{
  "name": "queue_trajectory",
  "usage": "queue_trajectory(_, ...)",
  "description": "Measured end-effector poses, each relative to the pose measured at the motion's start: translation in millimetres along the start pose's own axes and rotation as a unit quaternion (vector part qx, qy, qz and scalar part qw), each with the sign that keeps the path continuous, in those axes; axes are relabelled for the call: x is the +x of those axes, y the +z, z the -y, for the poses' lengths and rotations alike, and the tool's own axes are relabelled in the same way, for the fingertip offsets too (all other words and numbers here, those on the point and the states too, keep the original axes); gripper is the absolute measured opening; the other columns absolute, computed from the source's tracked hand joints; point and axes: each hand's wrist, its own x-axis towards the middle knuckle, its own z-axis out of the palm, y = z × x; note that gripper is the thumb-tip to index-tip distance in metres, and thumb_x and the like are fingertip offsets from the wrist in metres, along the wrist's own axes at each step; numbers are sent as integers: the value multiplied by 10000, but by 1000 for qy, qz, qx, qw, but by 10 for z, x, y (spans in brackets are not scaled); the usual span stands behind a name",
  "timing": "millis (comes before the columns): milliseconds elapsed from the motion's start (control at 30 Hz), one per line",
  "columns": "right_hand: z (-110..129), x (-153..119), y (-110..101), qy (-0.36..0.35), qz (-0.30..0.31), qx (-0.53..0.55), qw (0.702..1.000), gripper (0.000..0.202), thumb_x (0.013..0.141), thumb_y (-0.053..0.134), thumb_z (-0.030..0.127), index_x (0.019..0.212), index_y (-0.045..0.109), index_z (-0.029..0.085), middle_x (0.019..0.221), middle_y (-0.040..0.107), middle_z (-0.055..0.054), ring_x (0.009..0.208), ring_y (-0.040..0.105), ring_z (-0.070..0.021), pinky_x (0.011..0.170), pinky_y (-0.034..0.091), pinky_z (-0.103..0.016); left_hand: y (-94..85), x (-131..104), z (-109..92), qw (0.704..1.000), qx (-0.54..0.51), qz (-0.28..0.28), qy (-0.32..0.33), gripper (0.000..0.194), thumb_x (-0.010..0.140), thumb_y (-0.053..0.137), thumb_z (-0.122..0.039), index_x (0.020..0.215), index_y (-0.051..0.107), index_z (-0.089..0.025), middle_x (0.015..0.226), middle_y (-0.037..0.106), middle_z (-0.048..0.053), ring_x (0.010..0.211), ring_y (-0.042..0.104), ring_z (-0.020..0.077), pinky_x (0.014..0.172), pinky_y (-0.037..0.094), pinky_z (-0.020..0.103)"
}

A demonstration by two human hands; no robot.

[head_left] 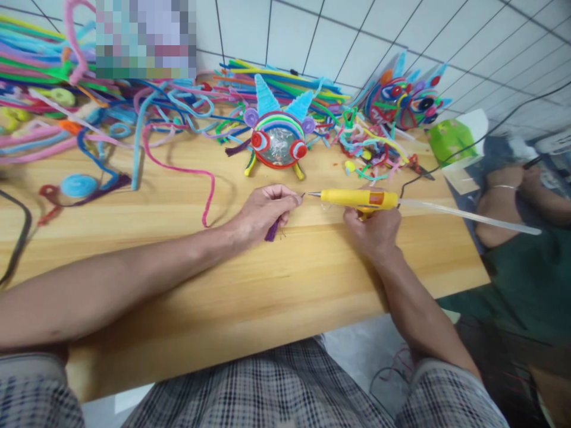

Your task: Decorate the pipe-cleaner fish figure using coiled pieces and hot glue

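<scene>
- Glue gun (343,197), 3 o'clock from the view's centre: smooth yellow plastic, slightly glossy, with a silvery metal nozzle (314,194).
- Glue stick (473,217), also 3 o'clock: smooth, translucent, plastic-looking.
- Tassel (271,232), just off centre, between 7 and 8 o'clock: fibrous purple thread.
- Figure (281,148), 12 o'clock: shiny front, edged with fuzzy strands.
- Heap of craft stems (27,53), 10 o'clock: plush, matt.
- Table (241,321), 7 o'clock: smooth, grained wood, soft sheen.
- Wall (348,35), 1 o'clock: smooth tile.
- Shirt (285,386), 6 o'clock: matt woven cloth.
</scene>
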Motion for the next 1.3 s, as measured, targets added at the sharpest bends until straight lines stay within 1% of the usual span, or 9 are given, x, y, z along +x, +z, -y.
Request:
queue_trajectory(133, 17, -28, 6, -9, 1, -1, 1000, 266, 757, 631, 338, 998, 714, 265, 914, 797, -72, 748, 747, -285, 755, 637, -450, 6, -1, -6, 1000, 6, -4, -6, 167, 874, 720, -119, 731, 650, -167, 489, 525, -63, 404, 440, 53, 388, 291, 178)
queue_trajectory(267, 25, -42, 13, -12, -2, 8, 1000, 281, 747, 638, 316, 1014, 717, 276, 958, 808, -64, 813, 766, -294, 777, 648, -444, 6, -8, -11, 1000, 11, -3, -8, 158, 888, 717, -114, 749, 665, -168, 491, 534, -64, 394, 437, 52, 380, 291, 177)
queue_trajectory(433, 22, -45, 16, -28, -3, 1, 1000, 316, 754, 626, 328, 1043, 736, 262, 990, 817, -91, 835, 783, -301, 795, 653, -450, 5, -9, -3, 1000, 19, -4, -7, 150, 890, 717, -119, 760, 663, -171, 482, 530, -66, 395, 440, 61, 369, 293, 180)
queue_trajectory(600, 24, -40, 6, -39, -2, -3, 999, 295, 761, 624, 329, 1025, 737, 263, 1032, 822, -103, 882, 793, -315, 816, 653, -458, -5, -9, 9, 1000, 24, -3, -8, 156, 922, 703, -126, 779, 666, -178, 487, 535, -62, 391, 438, 65, 364, 293, 182)
queue_trajectory(800, 6, -62, 15, -35, -2, -2, 999, 289, 774, 631, 324, 1042, 725, 273, 1028, 820, -88, 841, 781, -291, 800, 651, -441, -13, -9, 21, 1000, 26, 1, -9, 169, 933, 711, -137, 778, 656, -179, 483, 527, -64, 376, 424, 60, 367, 285, 182)
queue_trajectory(933, -19, -73, 24, -58, -9, -18, 998, 249, 786, 630, 318, 999, 745, 262, 1020, 817, -91, 804, 770, -274, 786, 651, -425, -12, -7, 20, 1000, 28, 1, -6, 179, 938, 702, -128, 774, 653, -177, 482, 529, -62, 375, 421, 62, 362, 290, 182)
queue_trajectory(1100, -66, -72, 45, -99, -28, -22, 994, 166, 779, 632, 279, 915, 720, 246, 953, 803, -80, 807, 765, -269, 764, 647, -403, -17, -7, 27, 1000, 19, 1, -3, 179, 937, 683, -104, 775, 662, -175, 493, 533, -63, 368, 419, 60, 357, 292, 181)
queue_trajectory(1200, -88, -70, 56, -121, -42, -9, 992, 194, 781, 640, 263, 954, 724, 234, 948, 794, -84, 776, 761, -259, 742, 645, -398, -22, 0, 43, 1000, 15, 5, 2, 165, 936, 699, -115, 783, 674, -173, 495, 538, -64, 366, 424, 53, 366, 295, 172)
queue_trajectory(1300, -90, -68, 55, -121, -41, -6, 992, 196, 784, 644, 270, 960, 725, 236, 944, 791, -83, 775, 759, -258, 745, 649, -404, -27, 6, 56, 1000, 13, 4, 3, 161, 935, 711, -129, 784, 678, -175, 487, 536, -63, 368, 427, 54, 371, 300, 171)
